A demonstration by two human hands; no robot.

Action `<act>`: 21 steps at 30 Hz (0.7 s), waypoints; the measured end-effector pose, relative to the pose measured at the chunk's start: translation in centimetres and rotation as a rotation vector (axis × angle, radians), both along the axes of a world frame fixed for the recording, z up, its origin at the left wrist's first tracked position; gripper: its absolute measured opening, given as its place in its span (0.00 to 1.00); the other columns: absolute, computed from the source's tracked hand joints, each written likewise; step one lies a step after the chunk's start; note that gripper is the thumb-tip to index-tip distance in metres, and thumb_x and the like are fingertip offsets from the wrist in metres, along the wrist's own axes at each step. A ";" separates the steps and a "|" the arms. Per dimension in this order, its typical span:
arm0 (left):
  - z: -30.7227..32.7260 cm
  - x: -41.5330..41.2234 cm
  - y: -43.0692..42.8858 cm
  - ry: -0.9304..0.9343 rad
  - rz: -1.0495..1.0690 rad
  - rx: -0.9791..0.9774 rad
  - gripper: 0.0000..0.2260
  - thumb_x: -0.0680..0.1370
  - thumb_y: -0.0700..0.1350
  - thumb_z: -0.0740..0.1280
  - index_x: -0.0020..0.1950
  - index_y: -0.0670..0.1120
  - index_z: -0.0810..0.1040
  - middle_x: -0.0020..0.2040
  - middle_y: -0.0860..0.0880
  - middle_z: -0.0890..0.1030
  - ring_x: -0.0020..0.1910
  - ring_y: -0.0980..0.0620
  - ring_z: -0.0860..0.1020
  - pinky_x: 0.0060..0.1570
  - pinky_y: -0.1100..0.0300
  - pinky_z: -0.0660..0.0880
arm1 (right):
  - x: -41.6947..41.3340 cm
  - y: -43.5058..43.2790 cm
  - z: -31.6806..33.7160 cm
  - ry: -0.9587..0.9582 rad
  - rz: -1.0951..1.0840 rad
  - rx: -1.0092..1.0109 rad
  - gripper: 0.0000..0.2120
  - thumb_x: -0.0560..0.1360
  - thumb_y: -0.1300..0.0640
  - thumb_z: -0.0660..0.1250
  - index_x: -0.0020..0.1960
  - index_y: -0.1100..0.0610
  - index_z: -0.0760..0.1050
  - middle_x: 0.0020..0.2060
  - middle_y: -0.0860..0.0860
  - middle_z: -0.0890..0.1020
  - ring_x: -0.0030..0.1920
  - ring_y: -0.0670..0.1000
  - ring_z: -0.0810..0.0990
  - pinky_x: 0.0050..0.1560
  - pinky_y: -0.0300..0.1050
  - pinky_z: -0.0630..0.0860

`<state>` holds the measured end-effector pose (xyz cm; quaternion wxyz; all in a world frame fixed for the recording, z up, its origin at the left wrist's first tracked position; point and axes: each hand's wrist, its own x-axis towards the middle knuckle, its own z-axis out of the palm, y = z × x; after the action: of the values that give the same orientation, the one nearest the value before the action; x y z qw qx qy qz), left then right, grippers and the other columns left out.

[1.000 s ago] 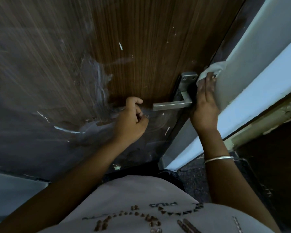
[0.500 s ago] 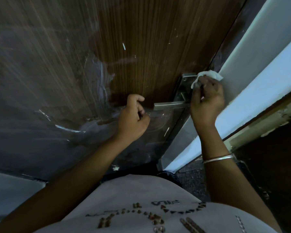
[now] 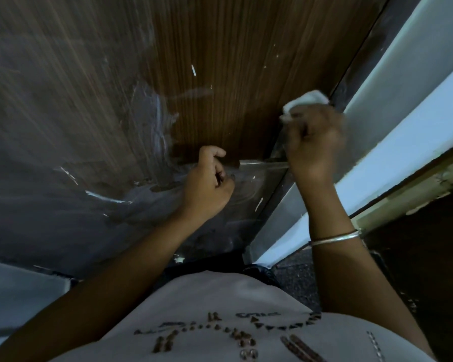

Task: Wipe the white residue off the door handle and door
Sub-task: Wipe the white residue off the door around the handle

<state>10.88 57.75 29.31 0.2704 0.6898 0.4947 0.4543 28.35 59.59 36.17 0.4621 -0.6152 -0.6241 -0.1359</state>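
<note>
The brown wooden door (image 3: 220,74) fills the upper view, with white smears and flecks of residue (image 3: 157,121) left of centre. A metal lever handle (image 3: 262,164) sticks out near the door's right edge. My right hand (image 3: 313,142), blurred, grips a white cloth (image 3: 305,100) and covers the handle's plate. My left hand (image 3: 207,181) is curled in a loose fist against the door just left of the lever's tip, holding nothing that I can see.
A white door frame (image 3: 403,113) runs diagonally on the right, with a chipped strip (image 3: 429,184) beyond it. Speckled floor (image 3: 296,278) shows below the frame. A silver bangle (image 3: 335,237) circles my right wrist.
My right hand has slid with the cloth from the door's edge leftward onto the handle plate, its fingers curling into a fist. My left hand has barely moved.
</note>
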 end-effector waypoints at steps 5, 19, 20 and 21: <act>0.1 -0.4 0.0 0.000 0.021 -0.012 0.19 0.71 0.35 0.68 0.58 0.43 0.66 0.35 0.51 0.73 0.31 0.57 0.72 0.31 0.64 0.69 | 0.9 0.6 1.9 0.333 -0.091 0.095 0.05 0.73 0.57 0.68 0.45 0.58 0.80 0.45 0.55 0.83 0.46 0.51 0.80 0.47 0.37 0.75; 1.4 -1.7 0.4 -0.090 0.079 0.051 0.19 0.71 0.35 0.68 0.55 0.48 0.65 0.33 0.54 0.72 0.31 0.59 0.73 0.32 0.71 0.68 | 0.1 -0.5 1.8 0.232 0.021 -0.124 0.05 0.74 0.59 0.69 0.49 0.59 0.80 0.50 0.54 0.83 0.48 0.49 0.81 0.49 0.27 0.73; 1.2 -1.6 0.2 -0.081 0.070 0.033 0.19 0.71 0.36 0.68 0.55 0.48 0.65 0.33 0.54 0.72 0.31 0.58 0.73 0.32 0.71 0.68 | 0.1 -0.6 1.9 0.249 0.029 -0.133 0.05 0.74 0.59 0.69 0.49 0.59 0.80 0.50 0.53 0.83 0.48 0.47 0.81 0.49 0.26 0.72; 1.1 -1.5 0.0 -0.072 0.057 0.021 0.18 0.71 0.35 0.68 0.55 0.47 0.65 0.34 0.53 0.72 0.31 0.58 0.73 0.32 0.71 0.68 | 0.1 -0.6 2.0 0.242 0.028 -0.147 0.06 0.75 0.59 0.69 0.50 0.58 0.80 0.50 0.53 0.83 0.49 0.47 0.81 0.51 0.29 0.73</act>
<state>9.39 57.80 30.43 0.2674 0.6615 0.4993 0.4916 28.46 58.95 38.14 0.4894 -0.6506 -0.5806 -0.0083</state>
